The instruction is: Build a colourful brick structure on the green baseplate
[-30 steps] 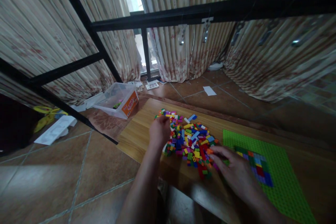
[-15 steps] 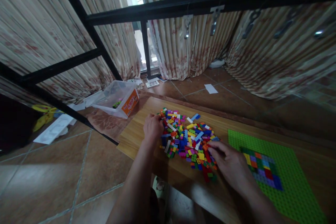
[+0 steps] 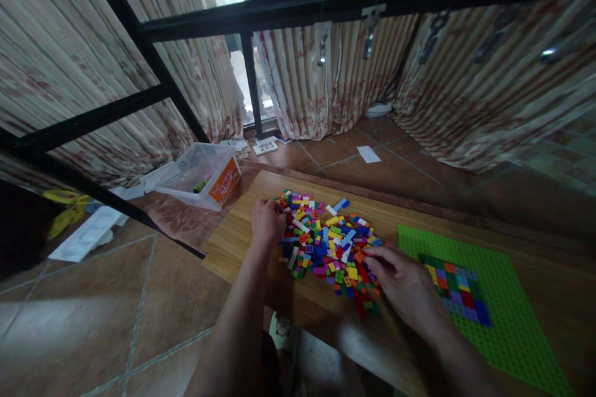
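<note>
A heap of mixed toy building bricks (image 3: 326, 245) is spread over a wooden bench. At its left edge is my left hand (image 3: 269, 222), fingers curled in against the bricks; whatever they hold is hidden. My right hand (image 3: 401, 282) reaches the heap's right edge, thumb and forefinger closed near orange and red bricks, and I cannot make out what is between them. To the right lies a green baseplate (image 3: 516, 298). On it stands a multicoloured block of joined bricks (image 3: 459, 291), in rows of blue, orange, yellow, red and purple.
On the floor at the left sits a clear plastic bin (image 3: 186, 183) with an orange label and a few green pieces inside. A black metal frame (image 3: 298, 15) with hanging clips crosses above the bench (image 3: 233, 229). White packaging (image 3: 86, 232) and paper (image 3: 369, 154) lie on the tiles.
The whole view has shifted slightly, so things appear a little further left. Both hands stay at the same edges of the heap, with hardly any movement against the bricks.
</note>
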The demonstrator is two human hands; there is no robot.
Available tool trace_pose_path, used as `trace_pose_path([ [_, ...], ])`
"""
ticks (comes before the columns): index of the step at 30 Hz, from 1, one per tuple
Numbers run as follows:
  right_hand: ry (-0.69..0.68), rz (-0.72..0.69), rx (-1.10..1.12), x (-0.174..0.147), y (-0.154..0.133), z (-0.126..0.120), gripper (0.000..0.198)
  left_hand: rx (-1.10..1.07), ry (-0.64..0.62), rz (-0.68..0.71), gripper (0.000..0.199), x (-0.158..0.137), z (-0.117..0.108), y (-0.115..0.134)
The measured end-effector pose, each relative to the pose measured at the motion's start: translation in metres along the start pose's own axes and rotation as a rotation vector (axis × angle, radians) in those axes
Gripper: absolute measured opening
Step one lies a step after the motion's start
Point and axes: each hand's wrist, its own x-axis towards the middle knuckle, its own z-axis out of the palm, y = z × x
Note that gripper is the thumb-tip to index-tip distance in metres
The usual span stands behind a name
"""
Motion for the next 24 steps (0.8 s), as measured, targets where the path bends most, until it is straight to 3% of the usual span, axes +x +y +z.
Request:
trace_pose_path([
  [4,0.037,0.011,0.059,-0.001,-0.004,-0.003,0.02,-0.064,0.073,0.045,0.009,-0.006,-0.011,0.005],
  [6,0.056,0.033,0.13,-0.002,-0.009,-0.003,0.02,-0.263,0.034,0.087,0.009,-0.016,-0.014,0.013],
  [9,0.086,0.098,0.308,-0.003,-0.018,-0.003,0.023,-0.77,-0.236,0.154,0.012,-0.04,-0.01,0.035],
  [11,0.087,0.15,0.465,-0.002,-0.023,-0.003,0.025,-0.975,-0.394,0.153,0.015,-0.058,-0.004,0.052],
  [15,0.089,0.245,0.625,0.001,-0.029,-0.007,0.028,-1.066,-0.633,0.135,0.017,-0.085,0.007,0.078],
  [24,0.053,0.305,0.565,-0.001,-0.027,-0.022,0.026,-1.076,-0.688,0.226,0.02,-0.094,0.014,0.09],
])
